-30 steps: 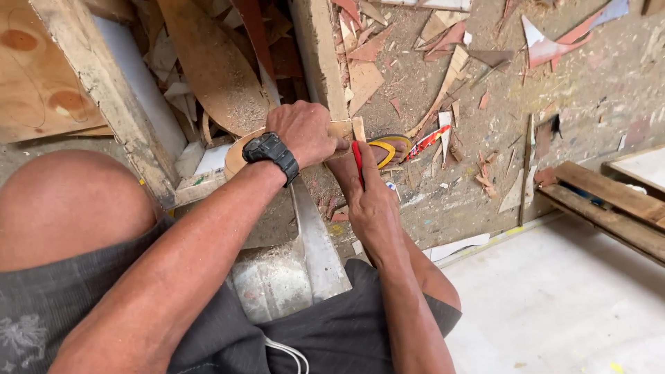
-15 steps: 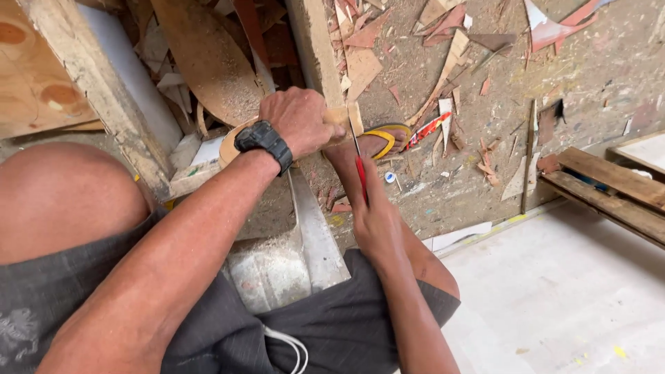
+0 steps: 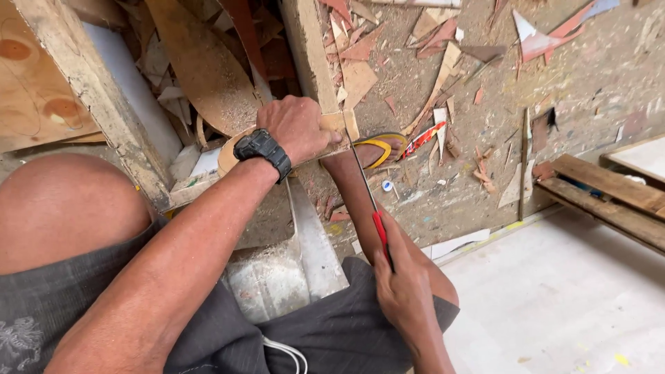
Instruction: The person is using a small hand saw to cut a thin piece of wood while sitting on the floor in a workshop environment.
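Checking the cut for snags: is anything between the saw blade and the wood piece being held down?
Nothing visible. The saw blade already meets the wood piece beside the left hand; the right hand grips its red handle.

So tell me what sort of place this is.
Most likely a small woodworking workshop: sawdust-covered floor strewn with thin wood offcuts, and the right hand drawing a red-handled thin-bladed saw through a pale wooden piece steadied by the left hand.

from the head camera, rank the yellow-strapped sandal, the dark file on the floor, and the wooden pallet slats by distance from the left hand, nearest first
From the left hand:
1. Yellow-strapped sandal, just right of it.
2. Dark file, farther right on the dusty floor.
3. Wooden pallet slats, at the far right edge.
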